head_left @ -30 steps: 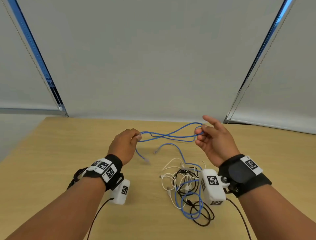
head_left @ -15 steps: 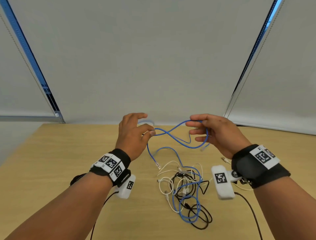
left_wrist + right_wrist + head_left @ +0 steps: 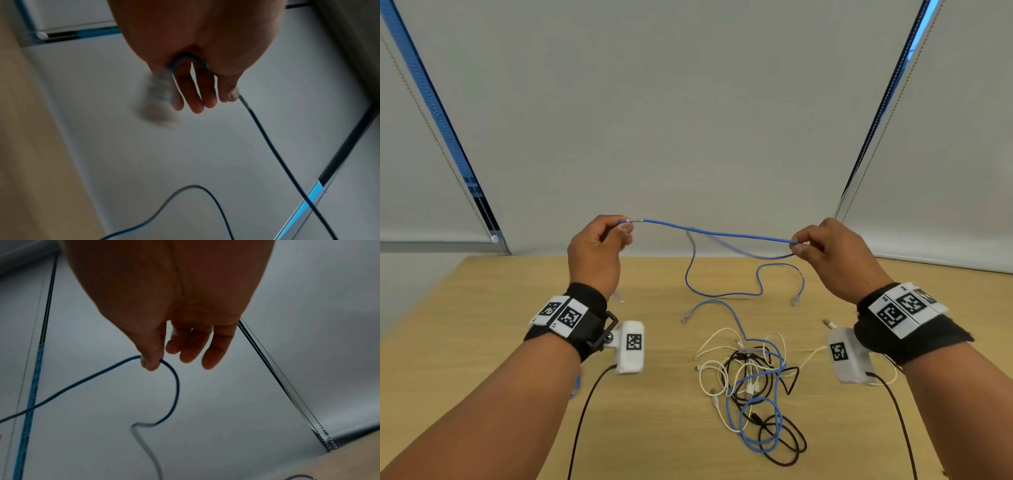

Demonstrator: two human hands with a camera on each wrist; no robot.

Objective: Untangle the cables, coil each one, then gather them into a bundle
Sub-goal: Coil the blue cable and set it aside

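Head view: both hands raised above the wooden table [image 3: 482,342], mid-frame, w/ a blue network cable [image 3: 717,234] stretched between them. Left hand [image 3: 595,253], centre-left, pinches the cable near one end btwn thumb & forefinger; left wrist view shows the cable looping under the palm, a blurred clear plug [image 3: 158,91] hanging by the fingers [image 3: 197,97]. Right hand [image 3: 832,257], centre-right, pinches the same cable btwn thumb & forefinger; other fingers [image 3: 213,347] relaxed, loosely extended in the right wrist view. From the right-hand pinch the cable drops in a blurred slack loop toward the table, lower centre, and ends in a clear plug [image 3: 796,300] below the right hand.

Lower centre-right of the table: tangled pile [image 3: 753,387] of white, black and blue cables, lying apart from the held one as far as I can tell. A second blue cable [image 3: 726,308] runs out of the pile to a plug just above it. Grey roller blinds [image 3: 688,120] fill the upper frame.
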